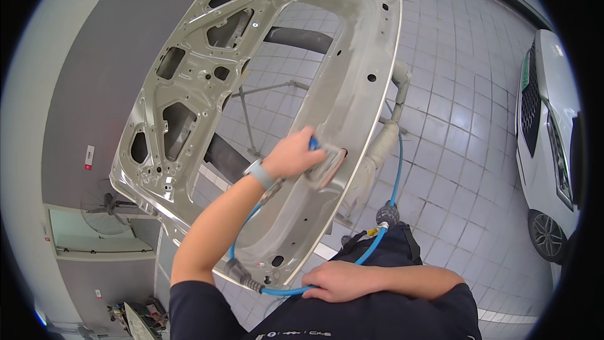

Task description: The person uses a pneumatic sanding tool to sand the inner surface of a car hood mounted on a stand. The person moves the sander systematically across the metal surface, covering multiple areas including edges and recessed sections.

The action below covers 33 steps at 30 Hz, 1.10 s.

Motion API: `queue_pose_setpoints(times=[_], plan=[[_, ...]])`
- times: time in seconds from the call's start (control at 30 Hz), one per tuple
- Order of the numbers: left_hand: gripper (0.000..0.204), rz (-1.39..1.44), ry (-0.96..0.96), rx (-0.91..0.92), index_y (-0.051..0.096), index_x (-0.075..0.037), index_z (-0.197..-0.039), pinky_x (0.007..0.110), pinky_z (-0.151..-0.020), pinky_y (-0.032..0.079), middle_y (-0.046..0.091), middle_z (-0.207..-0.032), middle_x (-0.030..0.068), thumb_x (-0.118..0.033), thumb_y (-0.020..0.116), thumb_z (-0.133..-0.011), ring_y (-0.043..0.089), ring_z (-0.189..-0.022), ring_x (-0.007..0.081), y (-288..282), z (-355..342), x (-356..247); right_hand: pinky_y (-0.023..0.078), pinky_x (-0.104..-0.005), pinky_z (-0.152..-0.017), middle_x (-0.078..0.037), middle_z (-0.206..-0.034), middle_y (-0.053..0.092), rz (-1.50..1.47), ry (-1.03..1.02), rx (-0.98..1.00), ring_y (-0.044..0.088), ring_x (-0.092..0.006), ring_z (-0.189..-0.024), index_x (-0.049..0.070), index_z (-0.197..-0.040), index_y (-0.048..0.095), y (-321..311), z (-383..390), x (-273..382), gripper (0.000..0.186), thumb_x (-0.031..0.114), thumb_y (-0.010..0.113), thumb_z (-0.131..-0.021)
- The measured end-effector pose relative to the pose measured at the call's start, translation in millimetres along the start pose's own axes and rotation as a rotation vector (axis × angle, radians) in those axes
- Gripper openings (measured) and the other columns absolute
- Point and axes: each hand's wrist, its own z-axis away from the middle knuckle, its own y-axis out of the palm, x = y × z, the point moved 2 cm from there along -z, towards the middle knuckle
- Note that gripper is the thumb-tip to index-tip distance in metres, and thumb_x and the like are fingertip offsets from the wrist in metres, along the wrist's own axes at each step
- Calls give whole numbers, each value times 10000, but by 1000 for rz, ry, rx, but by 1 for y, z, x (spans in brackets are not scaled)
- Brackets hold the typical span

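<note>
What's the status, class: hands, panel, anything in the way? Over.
Left hand grips blurred sander on panel; right hand holds blue hose. Panel on stand. Possible snag: hose across panel's near end.

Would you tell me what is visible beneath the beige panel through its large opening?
Dark rounded bars, thin stand legs and grey floor tiles show. The solid parts of the panel hide whatever lies directly beneath them.

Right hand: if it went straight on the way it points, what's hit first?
Past the blue hose in its grasp, the right hand would probably meet the grey ribbed connector; depth is unclear.
</note>
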Motion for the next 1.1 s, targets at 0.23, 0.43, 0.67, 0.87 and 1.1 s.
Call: queue_pose_setpoints(times=[0.23,0.43,0.67,0.87,1.1], plan=[[485,154,-179,209,599,-10,-1156,397,-818,537,659,-926,162,-376,747,-875,657,-866,285,0,83,30,536,-514,-823,-237,-910,689,-6,-63,72,678,-439,-922,-8,-1042,685,-14,-6,-3,329,319,653,-1023],[531,17,-5,25,611,15,-1159,472,-851,544,697,-1010,268,-419,713,-869,691,-943,420,0,29,3,532,-515,-812,-229,-884,682,-17,-52,49,672,-437,-903,-3,-1029,681,-18,5,-12,331,325,638,-1036],[513,49,-2,-31,639,29,-1161,457,-823,544,708,-989,222,-368,731,-850,693,-913,354,-22,-84,-39,535,-533,-809,-237,-863,696,-60,-8,-61,689,-442,-894,16,-1070,704,-29,22,-20,300,306,638,-1028],[468,247,-43,-15,642,15,-1158,350,-790,507,659,-976,111,-345,743,-877,609,-898,188,-44,-173,-63,535,-535,-811,-245,-877,707,-92,61,-224,691,-439,-882,20,-1109,715,-40,36,-29,292,287,634,-1023],[506,117,-76,-34,633,19,-1163,376,-784,513,650,-1000,128,-382,737,-872,628,-899,217,-44,-186,-69,541,-527,-815,-244,-867,708,-106,55,-283,692,-442,-872,21,-1098,726,-43,40,-32,281,275,642,-1014]])
